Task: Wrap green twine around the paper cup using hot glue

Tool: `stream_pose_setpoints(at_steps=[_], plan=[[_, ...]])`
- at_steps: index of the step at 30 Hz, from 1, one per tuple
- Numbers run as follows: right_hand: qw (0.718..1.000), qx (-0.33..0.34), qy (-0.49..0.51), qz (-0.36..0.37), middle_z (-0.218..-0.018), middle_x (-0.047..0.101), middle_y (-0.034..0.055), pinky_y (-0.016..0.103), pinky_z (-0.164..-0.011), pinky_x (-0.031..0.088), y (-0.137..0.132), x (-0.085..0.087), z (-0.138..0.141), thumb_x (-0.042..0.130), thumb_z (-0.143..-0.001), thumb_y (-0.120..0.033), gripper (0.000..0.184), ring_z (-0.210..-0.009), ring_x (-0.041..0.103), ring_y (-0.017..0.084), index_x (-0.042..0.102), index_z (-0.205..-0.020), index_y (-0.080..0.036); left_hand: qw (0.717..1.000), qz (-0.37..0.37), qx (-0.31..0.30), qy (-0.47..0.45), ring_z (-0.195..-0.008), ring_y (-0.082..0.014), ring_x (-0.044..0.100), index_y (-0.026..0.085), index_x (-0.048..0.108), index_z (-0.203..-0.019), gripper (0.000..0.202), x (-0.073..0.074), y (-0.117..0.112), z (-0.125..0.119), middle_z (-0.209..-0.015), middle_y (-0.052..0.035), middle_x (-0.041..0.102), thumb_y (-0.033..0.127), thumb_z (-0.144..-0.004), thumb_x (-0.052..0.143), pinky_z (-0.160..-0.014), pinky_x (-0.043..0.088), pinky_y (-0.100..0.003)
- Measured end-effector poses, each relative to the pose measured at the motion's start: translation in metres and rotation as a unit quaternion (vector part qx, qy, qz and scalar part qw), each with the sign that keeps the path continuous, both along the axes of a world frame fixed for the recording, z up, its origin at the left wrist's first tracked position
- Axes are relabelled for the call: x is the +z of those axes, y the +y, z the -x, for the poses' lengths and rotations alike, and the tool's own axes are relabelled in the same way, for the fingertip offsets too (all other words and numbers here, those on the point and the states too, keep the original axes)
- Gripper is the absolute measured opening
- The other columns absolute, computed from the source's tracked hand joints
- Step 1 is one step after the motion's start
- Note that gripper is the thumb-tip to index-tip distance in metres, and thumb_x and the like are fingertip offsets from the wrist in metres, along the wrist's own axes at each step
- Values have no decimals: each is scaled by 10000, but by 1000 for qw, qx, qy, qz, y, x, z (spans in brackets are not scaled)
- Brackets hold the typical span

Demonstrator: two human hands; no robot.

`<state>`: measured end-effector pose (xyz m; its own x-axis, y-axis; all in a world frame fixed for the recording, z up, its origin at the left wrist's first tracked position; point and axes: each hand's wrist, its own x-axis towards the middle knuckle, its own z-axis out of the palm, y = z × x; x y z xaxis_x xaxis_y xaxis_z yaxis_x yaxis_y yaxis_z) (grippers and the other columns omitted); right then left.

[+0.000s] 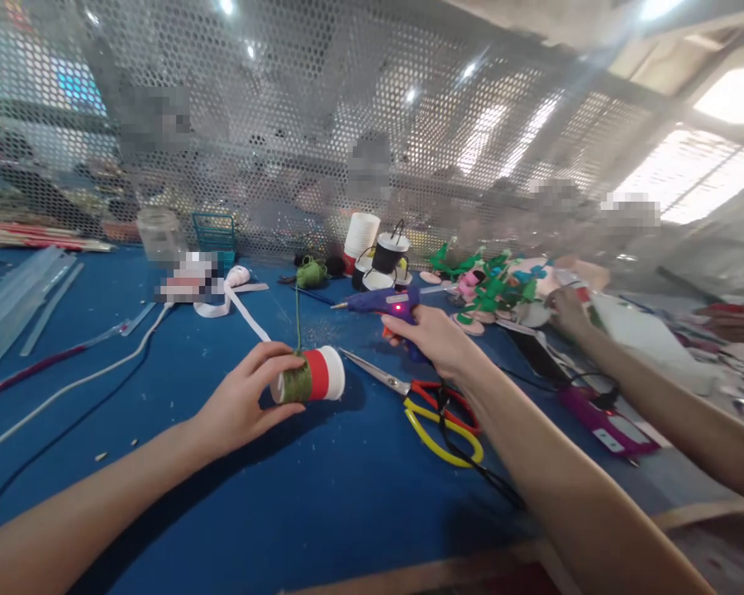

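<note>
My left hand (248, 392) grips a small paper cup (319, 374) lying on its side, fingers and thumb around its base end. Green yarn is wound over that end, beside a red band and a white rim. A strand of the yarn runs back to a green yarn ball (312, 272). In my right hand (437, 335) is a blue glue gun (378, 300) with a red light on, its nozzle pointing left, above and apart from the cup. Scissors (403, 385) with red and yellow handles lie open beneath my right hand.
A white ribbon (246, 310) curls behind my left hand. Stacked cups (363, 234) and small black-and-white buckets (389, 252) stand at the back. Green craft figures (496, 289) and a purple power strip (608, 421) are on the right, where another person's arm (651, 380) reaches in. Glue sticks (21, 302) lie left.
</note>
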<state>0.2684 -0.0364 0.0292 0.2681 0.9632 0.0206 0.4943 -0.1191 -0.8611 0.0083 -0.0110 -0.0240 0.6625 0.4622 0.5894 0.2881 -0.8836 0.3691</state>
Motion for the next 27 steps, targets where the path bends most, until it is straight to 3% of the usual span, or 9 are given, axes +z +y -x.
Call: stream_pose_setpoints(at_steps=[4, 7, 12, 14, 16, 18, 20, 24, 27], plan=[[994, -6, -60, 89, -450, 549, 37, 209, -431, 393, 29, -24, -6, 506, -788, -450, 419, -390, 492, 91, 490, -496, -150, 999, -54, 0, 5, -1004, -228, 517, 188, 440, -1097, 358, -1, -1, 0, -1098, -109, 471, 197, -775, 594, -835, 494, -387], [989, -19, -106, 105, -454, 555, 52, 243, -477, 426, 42, -36, -5, 475, -810, -448, 428, -429, 550, 130, 474, -490, -165, 997, -83, 2, 4, -1014, -234, 513, 194, 448, -1097, 368, -2, -2, -1, -1104, -109, 476, 193, -765, 607, -837, 496, -392], [970, -61, -221, 75, -751, 641, 169, 339, -724, 419, 40, -22, 11, 613, -735, -321, 315, -905, 590, 291, 518, -482, -160, 993, -119, -10, 8, -987, -239, 521, 179, 462, -1087, 370, -2, -4, -1, -1103, -123, 481, 194, -755, 625, -795, 516, -379], [969, -35, -238, 50, -892, 645, 158, 331, -786, 394, 31, -11, 24, 569, -767, -366, 310, -993, 553, 281, 582, -535, -161, 991, -134, -17, 18, -978, -242, 522, 169, 464, -1080, 359, -1, -5, -1, -1101, -133, 474, 188, -758, 623, -777, 524, -373], [974, 48, -214, 47, -835, 672, 86, 285, -773, 401, 22, -3, 39, 473, -803, -477, 405, -865, 601, 207, 640, -580, -184, 988, -147, -31, 33, -987, -246, 517, 165, 462, -1084, 355, 0, -6, -1, -1104, -139, 463, 179, -764, 615, -779, 525, -376], [970, 201, -104, 84, -780, 682, 56, 274, -750, 409, 15, 1, 54, 352, -841, -526, 513, -778, 606, 171, 679, -647, -181, 985, -157, -51, 47, -1013, -250, 510, 168, 459, -1094, 353, 1, -7, -1, -1114, -143, 454, 171, -772, 605, -789, 524, -376], [954, 282, -5, 107, -744, 675, 35, 264, -700, 419, 12, -1, 64, 380, -824, -532, 492, -723, 590, 150, 683, -683, -172, 983, -163, -63, 55, -1038, -254, 506, 178, 465, -1093, 344, 1, -9, 0, -1128, -143, 450, 169, -776, 599, -794, 525, -372], [962, 241, 116, 53, -693, 638, 2, 235, -613, 405, 12, -8, 73, 598, -707, -411, 256, -637, 533, 110, 644, -694, -160, 986, -145, -59, 57, -1031, -246, 523, 211, 467, -1100, 352, 1, -10, 0, -1128, -127, 461, 198, -777, 606, -782, 532, -367], [974, 172, 141, -28, -677, 609, -10, 231, -629, 392, 11, -10, 71, 592, -707, -380, 224, -618, 496, 92, 602, -650, -163, 993, -92, -60, 47, -1028, -237, 525, 215, 434, -1147, 394, 2, -10, -1, -1129, -125, 459, 234, -790, 599, -808, 523, -373]])
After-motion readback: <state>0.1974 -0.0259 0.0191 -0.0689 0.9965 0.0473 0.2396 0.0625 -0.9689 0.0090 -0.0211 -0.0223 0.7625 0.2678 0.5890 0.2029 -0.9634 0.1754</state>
